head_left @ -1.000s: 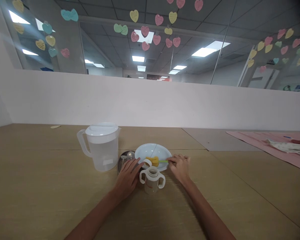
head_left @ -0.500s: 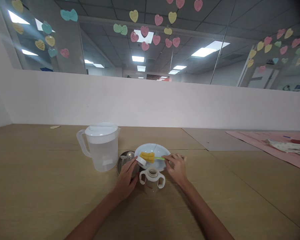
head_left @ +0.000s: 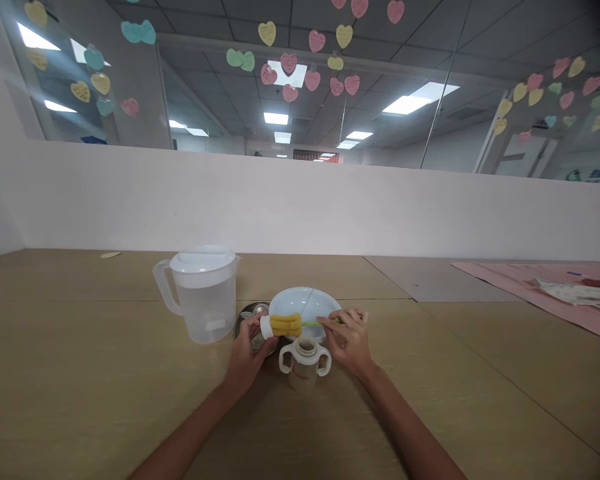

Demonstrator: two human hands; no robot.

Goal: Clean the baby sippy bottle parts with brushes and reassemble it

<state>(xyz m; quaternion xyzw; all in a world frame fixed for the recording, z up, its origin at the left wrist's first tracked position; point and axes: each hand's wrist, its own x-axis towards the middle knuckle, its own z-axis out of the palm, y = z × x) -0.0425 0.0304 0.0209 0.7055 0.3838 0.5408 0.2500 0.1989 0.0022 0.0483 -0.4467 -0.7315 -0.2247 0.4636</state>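
Note:
My left hand grips a white bottle cap or collar between thumb and fingers. In my right hand is the thin green handle of a sponge brush, pinched between the fingers. The brush's yellow sponge head points left and meets the cap's open side; how far it goes in I cannot tell. Both are above the near side of a pale blue-white bowl. Just in front of the bowl, a clear baby bottle with two white handles stands upright, its mouth uncovered.
A round metal dish with small clear parts lies behind my left hand. Left of it stands a lidded translucent pitcher. A pink cloth with items on it lies far right. A white wall closes off the table's back.
The cap in my left hand has turned and shifted left. The brush head has moved left and slightly down to meet it, and my right hand has moved slightly left.

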